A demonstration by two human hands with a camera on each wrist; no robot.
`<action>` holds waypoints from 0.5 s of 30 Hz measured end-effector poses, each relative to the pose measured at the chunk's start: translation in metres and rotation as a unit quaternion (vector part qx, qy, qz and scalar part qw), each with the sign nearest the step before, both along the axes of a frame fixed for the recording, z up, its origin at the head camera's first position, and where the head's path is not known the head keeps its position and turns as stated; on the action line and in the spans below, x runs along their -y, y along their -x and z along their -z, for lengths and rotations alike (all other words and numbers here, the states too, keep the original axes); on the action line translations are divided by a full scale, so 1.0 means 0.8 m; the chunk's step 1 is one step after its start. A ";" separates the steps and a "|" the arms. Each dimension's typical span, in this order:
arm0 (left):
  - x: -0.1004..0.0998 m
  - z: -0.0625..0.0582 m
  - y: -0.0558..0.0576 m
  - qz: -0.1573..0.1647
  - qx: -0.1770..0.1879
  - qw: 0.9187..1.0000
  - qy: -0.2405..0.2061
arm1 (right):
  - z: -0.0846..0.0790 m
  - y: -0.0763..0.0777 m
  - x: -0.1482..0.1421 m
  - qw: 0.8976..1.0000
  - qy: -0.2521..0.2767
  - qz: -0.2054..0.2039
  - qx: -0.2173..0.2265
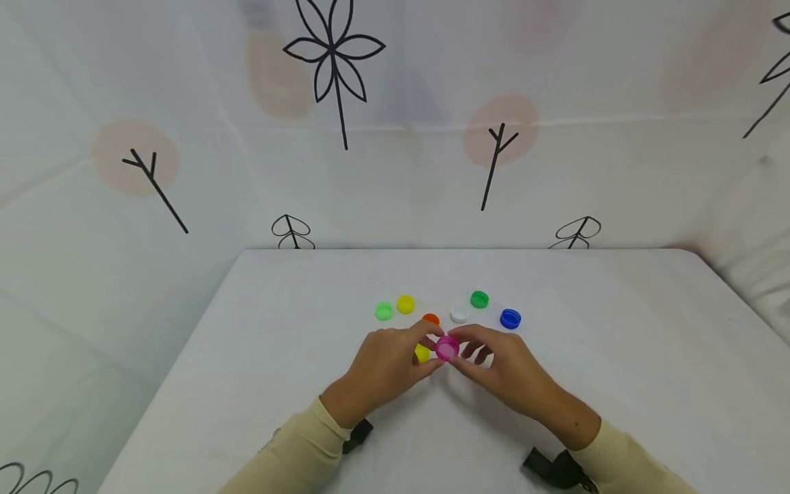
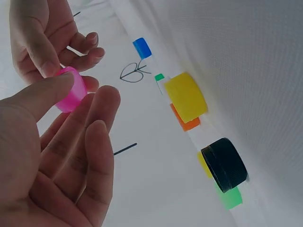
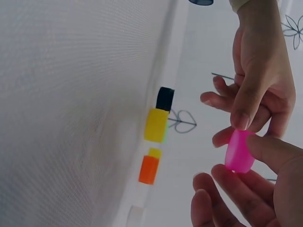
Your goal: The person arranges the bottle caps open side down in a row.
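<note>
White cloth [image 1: 642, 357]: lying flat, running back to a straight far edge below the patterned backdrop [image 1: 401, 185], side edges spreading apart toward the near side. Room for moving: extending broadly to the left and right of both hands, side edges lying well apart from either; narrowing straight ahead, with caps lying scattered short of the far edge. Left to right, head view: light green cap [image 1: 383, 311], far yellow cap [image 1: 405, 304], orange cap [image 1: 431, 319] (partly hidden by fingers), white cap [image 1: 459, 315], green cap [image 1: 479, 299] and blue cap [image 1: 510, 318]. Near yellow cap [image 1: 422, 353]: showing only in part, behind the fingers on the left side. Black cap [image 2: 224, 165]: resting on the cloth, showing in both wrist views.

Pink cap [image 1: 447, 348]: being held off the cloth, between the two hands, paler round centre facing the head camera. Left hand [image 1: 385, 357]: pinching the left side with thumb and fingertip, grip narrowing to the cap's own width. Right hand [image 1: 509, 367]: pinching the right side likewise, spare fingers bending loosely. Position in grip: sitting at the fingertips, apart from both palms.
</note>
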State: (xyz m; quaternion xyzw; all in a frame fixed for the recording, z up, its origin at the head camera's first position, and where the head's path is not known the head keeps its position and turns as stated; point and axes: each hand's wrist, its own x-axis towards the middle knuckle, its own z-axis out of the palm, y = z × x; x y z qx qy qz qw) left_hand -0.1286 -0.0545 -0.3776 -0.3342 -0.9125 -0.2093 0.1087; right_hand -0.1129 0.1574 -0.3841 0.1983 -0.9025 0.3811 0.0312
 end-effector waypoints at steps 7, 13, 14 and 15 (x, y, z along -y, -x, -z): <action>0.002 0.002 0.004 0.011 -0.044 0.999 -0.024 | 0.001 0.002 0.000 1.000 0.008 0.016 -0.009; 0.004 0.001 0.007 0.013 -0.038 0.999 -0.032 | 0.001 0.002 -0.001 1.000 0.007 0.019 -0.006; 0.004 0.001 0.007 0.012 -0.034 0.999 -0.030 | 0.001 0.001 -0.001 1.000 0.007 0.019 -0.004; 0.004 0.001 0.007 0.010 -0.030 0.999 -0.029 | 0.001 0.001 -0.002 1.000 0.007 0.019 -0.001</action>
